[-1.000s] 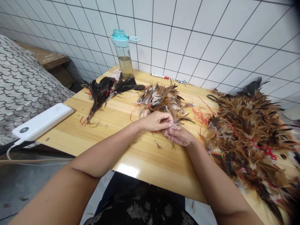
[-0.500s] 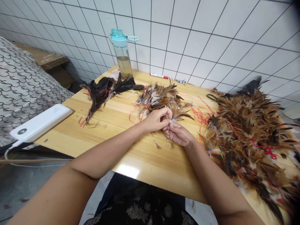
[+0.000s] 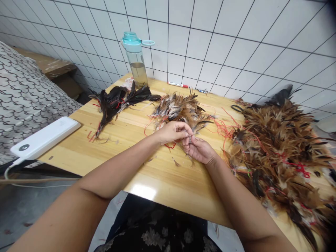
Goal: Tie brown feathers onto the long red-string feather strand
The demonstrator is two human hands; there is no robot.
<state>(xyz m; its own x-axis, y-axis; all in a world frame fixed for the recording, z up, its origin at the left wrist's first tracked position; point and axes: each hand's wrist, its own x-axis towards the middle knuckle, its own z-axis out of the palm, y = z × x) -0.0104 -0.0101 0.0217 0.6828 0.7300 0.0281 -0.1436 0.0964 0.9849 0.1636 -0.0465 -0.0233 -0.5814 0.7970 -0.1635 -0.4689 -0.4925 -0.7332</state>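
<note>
My left hand [image 3: 176, 133] is closed, thumb and fingertips pinched together over the table. Its tips touch the fingers of my right hand [image 3: 198, 148], which is curled closed just below and to the right. Between the right fingers shows a small pale piece that looks like feather quill ends; the fingers hide most of it. What the left fingertips pinch is too small to make out. Right behind the hands lies a pile of brown feathers [image 3: 181, 107]. A red string [image 3: 171, 145] peeks out under my left hand.
Black feathers [image 3: 114, 101] lie to the left, near a water bottle [image 3: 138, 64]. A large heap of brown feathers [image 3: 283, 150] covers the right side, with tangled red string [image 3: 225, 128] beside it. A marker [image 3: 177, 84] lies by the wall; a white power bank [image 3: 46, 137] sits at the left edge.
My left fingers have straightened somewhat and shifted slightly, still meeting the right fingertips. The feathers fanning out behind the hands show less spread. More red string shows below the left hand.
</note>
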